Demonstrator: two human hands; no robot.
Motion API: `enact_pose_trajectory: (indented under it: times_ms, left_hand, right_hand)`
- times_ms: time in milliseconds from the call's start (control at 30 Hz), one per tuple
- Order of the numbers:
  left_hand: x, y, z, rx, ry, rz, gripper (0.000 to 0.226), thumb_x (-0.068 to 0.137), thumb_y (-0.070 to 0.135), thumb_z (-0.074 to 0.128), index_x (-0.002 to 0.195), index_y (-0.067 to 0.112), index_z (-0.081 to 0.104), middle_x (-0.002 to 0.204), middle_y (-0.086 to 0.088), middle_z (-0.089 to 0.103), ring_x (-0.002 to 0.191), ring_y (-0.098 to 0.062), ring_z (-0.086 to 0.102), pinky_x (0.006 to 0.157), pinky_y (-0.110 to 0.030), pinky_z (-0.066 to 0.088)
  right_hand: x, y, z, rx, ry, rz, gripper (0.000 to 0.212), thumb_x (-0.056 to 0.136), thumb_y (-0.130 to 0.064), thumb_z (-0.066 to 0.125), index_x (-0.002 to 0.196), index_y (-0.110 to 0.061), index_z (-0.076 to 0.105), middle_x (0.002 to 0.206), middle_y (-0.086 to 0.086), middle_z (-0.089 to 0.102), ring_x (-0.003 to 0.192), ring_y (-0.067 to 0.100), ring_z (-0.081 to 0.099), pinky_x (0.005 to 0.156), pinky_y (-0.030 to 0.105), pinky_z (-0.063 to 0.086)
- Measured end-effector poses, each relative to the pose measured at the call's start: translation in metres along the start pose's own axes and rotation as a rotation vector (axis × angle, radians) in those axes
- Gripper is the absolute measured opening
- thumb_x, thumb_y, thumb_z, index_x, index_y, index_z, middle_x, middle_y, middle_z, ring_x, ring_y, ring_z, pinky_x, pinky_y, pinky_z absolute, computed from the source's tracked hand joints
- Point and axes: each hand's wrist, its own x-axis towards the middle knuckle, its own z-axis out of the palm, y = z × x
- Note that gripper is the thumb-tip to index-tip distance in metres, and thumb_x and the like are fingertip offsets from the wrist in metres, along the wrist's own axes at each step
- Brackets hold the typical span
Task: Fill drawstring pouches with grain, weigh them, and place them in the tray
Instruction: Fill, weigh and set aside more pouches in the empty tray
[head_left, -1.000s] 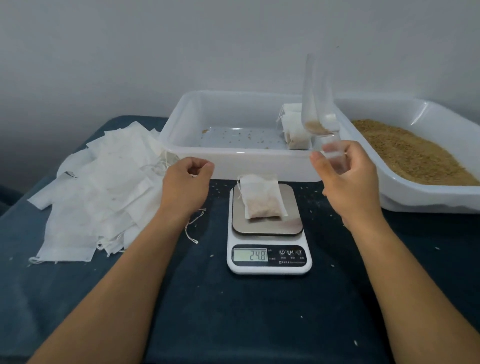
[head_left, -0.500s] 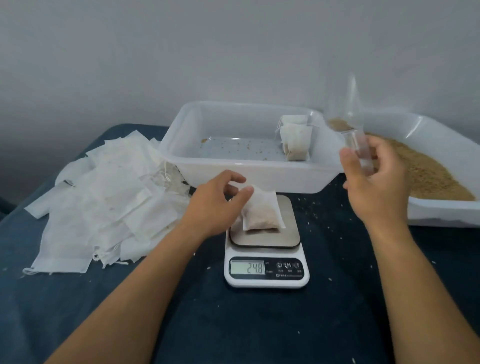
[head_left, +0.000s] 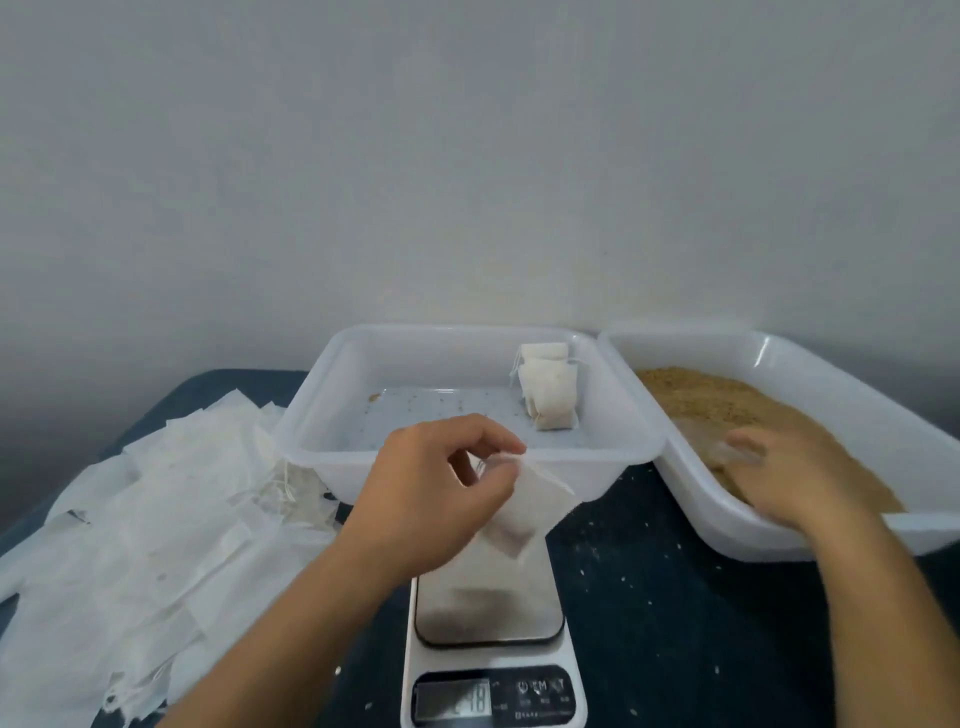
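Observation:
My left hand (head_left: 431, 499) pinches the top of a filled white drawstring pouch (head_left: 524, 512) and holds it just above the steel plate of the scale (head_left: 488, 613). Behind the scale stands the white tray (head_left: 332, 431), with two filled pouches (head_left: 550, 397) leaning in its far right corner. My right hand (head_left: 795, 478) is low in the grain tray (head_left: 696, 499), over the brown grain (head_left: 753, 405). It is blurred, and the clear scoop (head_left: 719, 447) shows faintly at its fingertips, so its grip is unclear.
A heap of empty white pouches (head_left: 156, 499) covers the left of the dark table. Loose grains lie scattered on the cloth around the scale and on the white tray's floor. A plain wall rises close behind both trays.
My left hand reached the pouch on the scale, pinched it and lifted it off the plate. My right hand carried the scoop down from mid-air into the grain tray. The scale reading is changing.

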Motion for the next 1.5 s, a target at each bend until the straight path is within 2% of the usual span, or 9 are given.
enact_pose_trajectory:
  times_ms: [200,433,600,800,933,1167,1333,1433,1500]
  left_hand:
    - [0.083,0.037,0.009,0.118,-0.022,0.013,0.013,0.085,0.025,0.068,0.085,0.036,0.075,0.075,0.022,0.069,0.072,0.002,0.062,0.065,-0.008,0.044]
    - [0.161,0.017,0.055,0.264,-0.188,-0.048,0.021,0.093,0.012,0.058,0.101,0.023,0.075,0.094,0.007,0.072,0.092,-0.017,0.067,0.084,-0.029,0.057]
    - [0.185,-0.009,0.09,0.358,-0.322,-0.067,0.019,0.094,0.011,0.061,0.102,0.021,0.075,0.094,0.007,0.065,0.099,-0.017,0.063,0.079,-0.023,0.046]
    - [0.212,-0.025,0.118,0.361,-0.364,-0.119,0.013,0.092,0.014,0.065,0.092,0.025,0.071,0.1,0.006,0.068,0.103,-0.017,0.065,0.089,-0.027,0.053]
    - [0.222,-0.042,0.135,0.486,-0.361,-0.184,0.023,0.092,0.013,0.059,0.104,0.026,0.074,0.119,0.003,0.069,0.114,-0.02,0.063,0.093,-0.026,0.05]
    - [0.22,-0.052,0.132,0.467,-0.268,-0.278,0.043,0.09,0.018,0.058,0.132,0.029,0.057,0.134,-0.001,0.058,0.122,-0.024,0.056,0.099,-0.035,0.049]
    - [0.187,-0.012,0.089,0.298,-0.066,-0.151,0.036,0.096,0.029,0.06,0.132,0.03,0.054,0.123,0.005,0.059,0.104,-0.017,0.061,0.083,-0.031,0.046]
    - [0.13,0.018,0.05,0.205,0.006,0.005,0.012,0.096,0.047,0.058,0.107,0.043,0.059,0.087,0.017,0.064,0.072,-0.005,0.06,0.065,-0.027,0.046]
    - [0.078,0.027,0.025,0.189,-0.03,0.089,0.022,0.093,0.062,0.049,0.09,0.042,0.059,0.079,0.024,0.063,0.064,-0.005,0.059,0.057,-0.021,0.043]
  right_hand:
    - [0.006,0.0,0.002,-0.068,-0.094,0.017,0.048,0.105,-0.043,0.045,0.153,-0.037,0.045,0.159,-0.004,0.045,0.139,0.028,0.048,0.115,0.047,0.039]
    - [-0.009,-0.001,0.011,0.054,0.22,0.021,0.049,0.099,-0.049,0.051,0.146,-0.032,0.052,0.137,-0.003,0.064,0.117,0.025,0.062,0.09,0.043,0.05]
    - [-0.013,-0.004,0.019,0.092,0.34,-0.031,0.043,0.101,-0.043,0.053,0.142,-0.03,0.054,0.133,-0.006,0.063,0.112,0.018,0.06,0.082,0.037,0.046]
    - [-0.007,0.001,0.025,0.099,0.38,-0.037,0.034,0.1,-0.049,0.053,0.132,-0.036,0.058,0.105,-0.017,0.059,0.087,0.007,0.051,0.069,0.029,0.041]
    - [-0.007,0.001,0.025,0.088,0.379,-0.038,0.033,0.1,-0.052,0.052,0.13,-0.04,0.056,0.097,-0.024,0.044,0.088,0.002,0.05,0.071,0.026,0.04]
    - [-0.008,0.003,0.025,0.118,0.405,-0.072,0.035,0.1,-0.053,0.051,0.133,-0.041,0.054,0.106,-0.027,0.05,0.093,0.0,0.05,0.075,0.025,0.042]
    - [-0.015,-0.002,0.027,0.217,0.496,-0.143,0.033,0.098,-0.041,0.058,0.13,-0.032,0.062,0.115,-0.014,0.065,0.104,0.011,0.059,0.08,0.032,0.047]
    - [-0.026,-0.016,0.027,0.385,0.613,-0.28,0.03,0.096,-0.031,0.063,0.125,-0.024,0.067,0.11,-0.007,0.069,0.099,0.018,0.063,0.08,0.031,0.044]
    - [-0.036,-0.028,0.028,0.469,0.682,-0.402,0.025,0.098,-0.025,0.066,0.121,-0.016,0.07,0.101,-0.008,0.067,0.086,0.014,0.063,0.073,0.024,0.044]
